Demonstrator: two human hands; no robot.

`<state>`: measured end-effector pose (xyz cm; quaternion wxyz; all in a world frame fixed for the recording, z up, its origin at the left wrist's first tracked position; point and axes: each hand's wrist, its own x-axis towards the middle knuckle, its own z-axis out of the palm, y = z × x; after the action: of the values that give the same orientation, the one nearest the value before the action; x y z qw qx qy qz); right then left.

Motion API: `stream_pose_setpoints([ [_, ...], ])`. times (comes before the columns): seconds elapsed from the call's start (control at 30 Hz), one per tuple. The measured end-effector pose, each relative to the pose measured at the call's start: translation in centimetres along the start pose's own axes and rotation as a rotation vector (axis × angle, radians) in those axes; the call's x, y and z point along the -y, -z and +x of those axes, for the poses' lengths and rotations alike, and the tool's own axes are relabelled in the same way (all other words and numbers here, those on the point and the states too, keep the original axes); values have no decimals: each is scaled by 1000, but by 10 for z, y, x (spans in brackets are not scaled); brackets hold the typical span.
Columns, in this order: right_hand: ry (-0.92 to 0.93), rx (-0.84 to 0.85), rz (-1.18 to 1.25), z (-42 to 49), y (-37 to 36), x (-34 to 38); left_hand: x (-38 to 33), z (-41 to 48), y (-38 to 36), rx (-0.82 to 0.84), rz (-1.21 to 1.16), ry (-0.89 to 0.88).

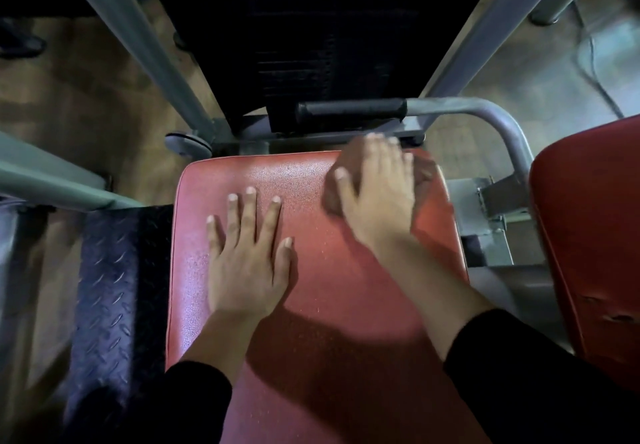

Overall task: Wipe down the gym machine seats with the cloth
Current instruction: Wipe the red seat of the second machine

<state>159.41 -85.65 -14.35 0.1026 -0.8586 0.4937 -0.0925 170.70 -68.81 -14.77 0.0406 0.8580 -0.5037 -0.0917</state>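
Observation:
A red padded seat [311,305] fills the middle of the head view. My left hand [247,256] lies flat on its left half, fingers spread and holding nothing. My right hand [375,191] presses a dark brownish cloth [334,198] onto the seat's far right corner. The hand is blurred. Most of the cloth is hidden under the palm, with a bit showing at the left and right of the fingers.
A black-gripped handle [349,111] on a grey bent tube crosses just beyond the seat. Grey frame bars [145,49] and a dark weight stack [325,38] rise behind. A second red pad [588,236] stands at the right. A black tread plate [110,305] lies left.

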Motion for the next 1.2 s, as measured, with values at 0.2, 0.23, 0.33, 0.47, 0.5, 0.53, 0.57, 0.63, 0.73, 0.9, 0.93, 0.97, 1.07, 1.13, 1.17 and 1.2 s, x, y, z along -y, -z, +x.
stream_pose_setpoints([
  [0.2, 142, 23, 8, -53, 13, -32, 6, -2, 0, 6, -48, -10],
  [0.23, 70, 1, -14, -49, 14, -41, 7, -3, 0, 4, -60, -12],
  [0.33, -90, -38, -16, -16, 11, -37, 16, -6, 1, -22, -54, 36],
  [0.47, 115, 88, -33, 3, 1, 22, 39, -17, 3, -50, -100, 130],
  [0.5, 222, 129, -16, -6, -1, 37, 43, -21, 2, -51, -110, 132],
  [0.53, 319, 169, 6, -19, -3, 47, 45, -25, 1, -48, -118, 131],
  [0.57, 388, 195, 26, -31, -3, 51, 47, -29, 1, -42, -126, 132],
  [0.63, 405, 202, 41, -45, 2, 39, 48, -37, 1, -30, -138, 140],
  [0.73, 205, 97, -1, -29, 4, 15, 51, -44, 2, -27, -152, 141],
  [0.9, 250, 132, -11, 3, -12, 68, 53, -46, 0, -48, -185, 141],
  [0.93, 319, 151, 1, -2, -14, 80, 54, -46, -1, -44, -192, 141],
  [0.97, 375, 168, 6, -10, -15, 87, 55, -47, -1, -36, -200, 135],
  [1.07, 471, 222, 45, -34, -10, 83, 57, -51, 2, -28, -254, 101],
  [1.13, 511, 245, 131, -41, -2, 71, 55, -50, 5, -40, -312, 110],
  [1.17, 500, 240, 167, -42, 2, 63, 51, -48, 8, -55, -341, 121],
  [1.2, 456, 219, 188, -42, 5, 53, 45, -44, 12, -81, -360, 123],
])
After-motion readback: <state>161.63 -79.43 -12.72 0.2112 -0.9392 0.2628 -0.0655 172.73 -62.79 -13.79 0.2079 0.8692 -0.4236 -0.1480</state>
